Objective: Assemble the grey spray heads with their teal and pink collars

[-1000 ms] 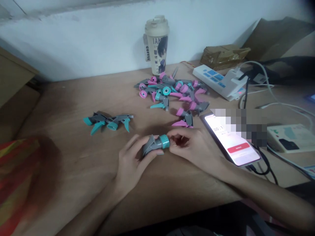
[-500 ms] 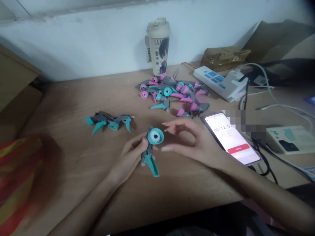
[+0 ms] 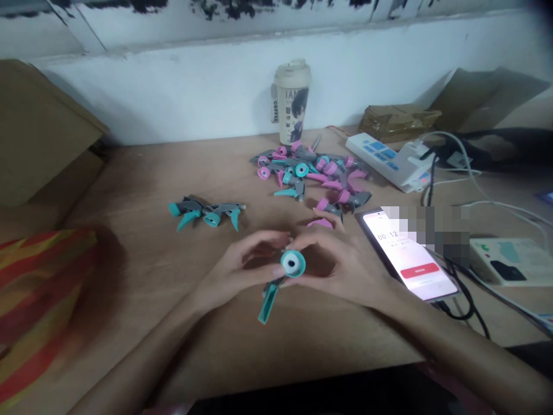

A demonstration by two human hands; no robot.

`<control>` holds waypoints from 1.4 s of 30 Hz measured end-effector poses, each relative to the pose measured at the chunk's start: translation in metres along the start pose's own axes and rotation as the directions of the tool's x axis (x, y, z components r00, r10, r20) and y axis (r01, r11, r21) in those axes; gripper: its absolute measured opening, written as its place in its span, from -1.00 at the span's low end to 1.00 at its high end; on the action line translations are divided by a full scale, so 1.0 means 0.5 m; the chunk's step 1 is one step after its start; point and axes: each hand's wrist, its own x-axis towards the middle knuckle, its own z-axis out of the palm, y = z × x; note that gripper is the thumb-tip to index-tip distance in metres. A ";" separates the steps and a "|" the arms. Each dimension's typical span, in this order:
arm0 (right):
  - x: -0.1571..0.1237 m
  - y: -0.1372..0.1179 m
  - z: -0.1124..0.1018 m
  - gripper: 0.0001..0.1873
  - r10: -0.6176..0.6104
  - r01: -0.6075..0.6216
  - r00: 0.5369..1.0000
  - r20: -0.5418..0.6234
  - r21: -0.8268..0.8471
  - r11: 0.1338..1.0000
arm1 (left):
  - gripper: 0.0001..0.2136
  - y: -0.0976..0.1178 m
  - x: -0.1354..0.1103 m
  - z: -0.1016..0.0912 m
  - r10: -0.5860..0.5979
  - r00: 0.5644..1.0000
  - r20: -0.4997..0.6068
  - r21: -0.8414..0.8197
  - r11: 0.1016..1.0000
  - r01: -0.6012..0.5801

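Observation:
A grey and teal spray trigger head (image 3: pixel 283 276) is held upright between both hands above the wooden table (image 3: pixel 151 173). Its round teal collar faces me and its teal lever hangs down. My left hand (image 3: pixel 242 265) curls around the grey body from the left. From the right, my right hand (image 3: pixel 341 259) closes its fingers on the collar. Two finished teal trigger heads (image 3: pixel 209 211) lie to the left. A pile of pink and teal trigger heads (image 3: pixel 313 173) sits behind my hands.
A lit phone (image 3: pixel 408 256) lies right of my hands with cables around it. A white power strip (image 3: pixel 391 161), a coffee tumbler (image 3: pixel 294 101) and a brown packet (image 3: pixel 400 121) stand at the back. A cardboard box (image 3: pixel 38 138) is at left, striped cloth (image 3: pixel 38 300) near me.
The right hand, open half a second ago, has closed onto the trigger head's collar. The head has shifted slightly right and the camera has tilted up.

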 end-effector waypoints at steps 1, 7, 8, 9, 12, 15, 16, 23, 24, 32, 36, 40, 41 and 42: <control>-0.003 -0.002 0.002 -0.76 -0.006 0.006 1.000 0.008 0.006 1.000 | -0.66 0.004 -0.001 -0.001 -0.017 0.999 0.039 0.017 1.000 0.017; -0.010 -0.006 0.011 -0.87 -0.115 0.116 0.993 0.040 -0.007 0.993 | -0.70 0.001 -0.003 0.011 -0.050 0.995 0.082 0.040 0.998 0.047; -0.009 -0.005 0.011 -0.88 -0.129 0.129 0.990 0.052 -0.009 0.992 | -0.72 -0.002 -0.003 0.012 -0.052 0.996 0.078 0.035 0.998 0.049; -0.009 -0.004 0.012 -0.89 -0.136 0.137 0.989 0.063 -0.012 0.991 | -0.73 -0.005 -0.002 0.012 -0.053 0.996 0.078 0.033 0.998 0.050; -0.010 0.001 0.013 -0.89 -0.154 0.157 0.985 0.077 -0.033 0.987 | -0.74 -0.008 0.000 0.010 -0.027 0.997 0.073 0.053 0.998 0.023; -0.012 0.007 0.016 -0.88 -0.187 0.192 0.980 0.069 -0.080 0.978 | -0.74 -0.008 0.002 0.009 -0.017 0.998 0.067 0.083 0.996 0.011; -0.013 0.009 0.017 -0.88 -0.198 0.205 0.978 0.070 -0.103 0.973 | -0.74 -0.009 0.002 0.008 -0.022 0.997 0.067 0.088 0.996 0.016; -0.023 0.027 0.035 -0.87 -0.195 0.214 0.975 0.105 -0.224 0.951 | -0.64 -0.033 0.009 0.005 -0.032 0.999 0.019 0.140 0.990 0.029; -0.024 0.030 0.038 -0.86 -0.188 0.209 0.976 0.108 -0.234 0.949 | -0.65 -0.037 0.010 0.003 -0.030 0.999 0.011 0.159 0.987 0.028; -0.026 0.028 0.042 -0.73 -0.141 0.192 0.975 0.170 -0.334 0.923 | -0.75 -0.044 0.013 -0.002 0.006 1.000 0.014 0.270 0.963 -0.010; -0.027 0.029 0.043 -0.81 -0.117 0.163 0.982 0.150 -0.344 0.925 | -0.75 -0.043 0.011 0.002 -0.001 1.000 0.022 0.279 0.960 -0.006; -0.028 0.028 0.041 -0.78 -0.032 0.042 0.998 0.054 -0.177 0.983 | -0.73 -0.031 0.007 0.011 0.010 0.998 -0.060 0.186 0.983 0.001; -0.028 0.027 0.041 -0.71 0.011 -0.009 1.000 0.015 -0.121 0.993 | -0.71 -0.027 0.005 0.014 0.008 0.997 -0.080 0.136 0.991 0.003; -0.028 0.027 0.041 -0.61 0.056 -0.058 0.998 -0.024 -0.066 0.996 | -0.68 -0.024 0.003 0.016 0.002 0.996 -0.094 0.084 0.996 0.006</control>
